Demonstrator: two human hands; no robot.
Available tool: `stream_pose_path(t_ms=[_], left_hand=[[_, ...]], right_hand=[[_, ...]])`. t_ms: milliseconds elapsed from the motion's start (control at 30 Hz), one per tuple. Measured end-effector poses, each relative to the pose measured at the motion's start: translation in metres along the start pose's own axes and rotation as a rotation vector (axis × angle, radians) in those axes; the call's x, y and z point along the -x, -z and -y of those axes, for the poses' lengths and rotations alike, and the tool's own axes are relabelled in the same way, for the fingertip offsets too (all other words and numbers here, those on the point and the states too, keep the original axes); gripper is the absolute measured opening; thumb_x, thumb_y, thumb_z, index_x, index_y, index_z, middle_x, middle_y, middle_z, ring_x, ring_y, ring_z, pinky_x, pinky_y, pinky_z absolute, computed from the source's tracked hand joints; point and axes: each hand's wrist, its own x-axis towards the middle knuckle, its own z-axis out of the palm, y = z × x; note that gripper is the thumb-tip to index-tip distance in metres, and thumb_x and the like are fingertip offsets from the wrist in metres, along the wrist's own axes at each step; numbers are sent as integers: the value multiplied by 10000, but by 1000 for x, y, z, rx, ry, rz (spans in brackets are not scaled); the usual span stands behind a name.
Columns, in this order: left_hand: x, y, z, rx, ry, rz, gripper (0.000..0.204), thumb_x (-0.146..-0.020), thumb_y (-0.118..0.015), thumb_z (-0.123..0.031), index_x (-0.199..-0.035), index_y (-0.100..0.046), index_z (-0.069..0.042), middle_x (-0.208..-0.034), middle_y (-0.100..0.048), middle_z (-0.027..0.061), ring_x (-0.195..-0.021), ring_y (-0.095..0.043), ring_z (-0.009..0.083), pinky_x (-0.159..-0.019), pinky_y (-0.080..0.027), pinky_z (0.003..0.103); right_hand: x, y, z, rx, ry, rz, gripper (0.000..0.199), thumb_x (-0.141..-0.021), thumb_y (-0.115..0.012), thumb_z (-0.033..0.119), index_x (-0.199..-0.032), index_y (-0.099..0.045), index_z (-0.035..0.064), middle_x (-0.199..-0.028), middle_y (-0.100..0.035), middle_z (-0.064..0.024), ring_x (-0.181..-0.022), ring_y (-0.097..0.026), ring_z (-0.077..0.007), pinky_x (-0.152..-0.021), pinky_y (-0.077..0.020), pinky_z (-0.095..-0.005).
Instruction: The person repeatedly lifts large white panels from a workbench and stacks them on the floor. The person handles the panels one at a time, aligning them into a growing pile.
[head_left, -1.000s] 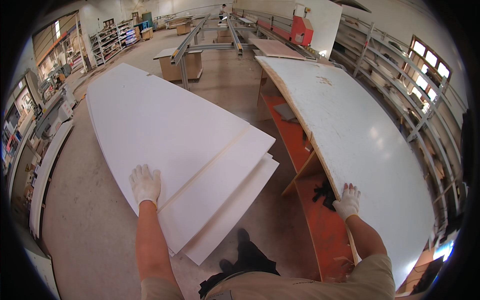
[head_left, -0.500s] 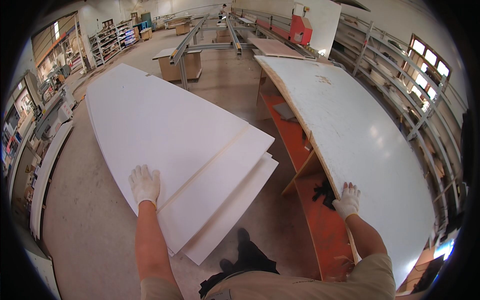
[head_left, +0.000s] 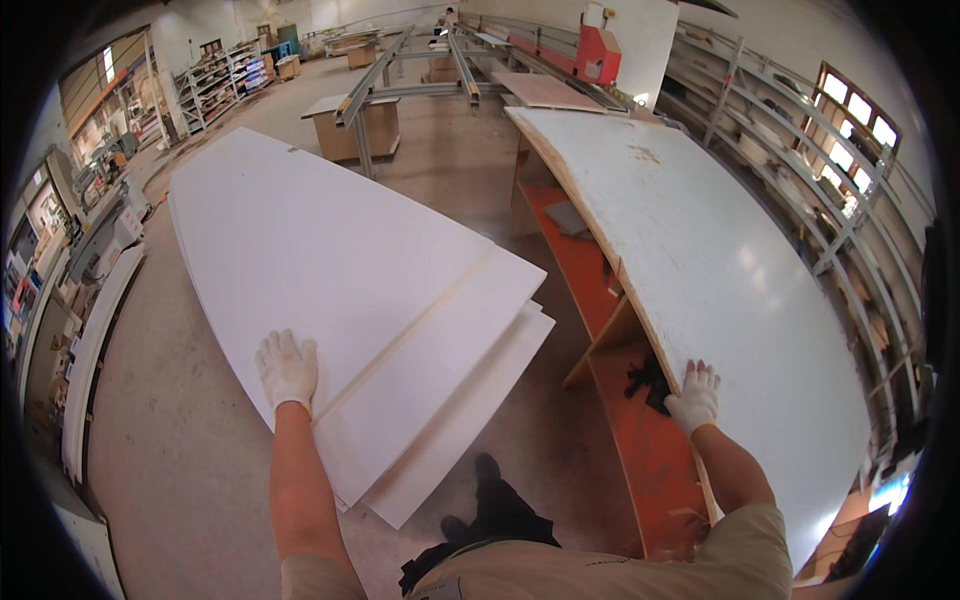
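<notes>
My left hand (head_left: 287, 370), in a white knit glove, lies flat with fingers stretched out on the stacked white panels (head_left: 300, 250). A thin tan line crosses the top panel, and a lower panel juts out at the near right corner. On the right, my right hand (head_left: 695, 397), gloved the same way, rests with fingers out at the left edge of a workbench's pale grey top (head_left: 690, 240). That top has scuffs, a brown worn patch and a rough wooden edge. Neither hand grips anything.
Under the bench top is a red-orange shelf (head_left: 650, 460) holding a black item (head_left: 648, 385). Ahead stand metal rails (head_left: 375, 75), a cardboard-coloured box (head_left: 357, 132) and a red machine (head_left: 599, 55). Racks (head_left: 790, 140) line the right wall. A distant person is at the far end.
Both hands stay in place on the panels and the bench top. The whole view has shifted only very slightly.
</notes>
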Motion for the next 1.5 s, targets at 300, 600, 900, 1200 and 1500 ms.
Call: stream_pose_path(t_ms=[300, 600, 900, 1200, 1500], left_hand=[[-14, -11, 18, -72, -10, 61, 699, -1095, -476, -512, -1593, -504, -23, -1677, -455, 220, -1574, -376, 390, -1303, -284, 500], [-19, -20, 28, -43, -17, 39, 705, -1087, -473, -538, -1571, -529, -28, -1651, -486, 204, -1538, -420, 381, -1277, -326, 475], [-18, -19, 27, -61, -50, 3, 707, -1087, -467, -538, -1570, -531, -25, -1658, -479, 198, -1534, -427, 379, -1274, -333, 477], [-14, -16, 27, -72, -59, -5, 686, -1085, -504, -524, -1548, -557, -21, -1644, -498, 211, -1550, -408, 384, -1286, -312, 485], [-7, -9, 16, -51, -31, -19, 656, -1065, -544, -503, -1523, -580, -35, -1646, -496, 206, -1551, -401, 394, -1290, -302, 499]], right_hand=[[-5, -10, -4, 69, 12, -51, 1007, -872, -723, 487, -1668, -352, -6, -1715, -379, -224, -1601, -282, -393, -1336, -187, -507], [-1, -5, -1, 69, 6, 2, 968, -897, -705, 410, -1680, -320, -9, -1737, -340, -212, -1636, -226, -376, -1349, -165, -467], [-2, -2, 0, 48, 5, -1, 961, -889, -732, 390, -1670, -346, -16, -1721, -360, -231, -1623, -249, -379, -1347, -182, -451], [0, -7, -3, -4, 14, -43, 969, -865, -729, 373, -1657, -352, -40, -1719, -357, -253, -1627, -238, -415, -1348, -165, -478], [-3, -9, -6, 7, 28, -28, 989, -835, -736, 368, -1658, -355, -27, -1724, -343, -257, -1626, -238, -418, -1342, -174, -497]])
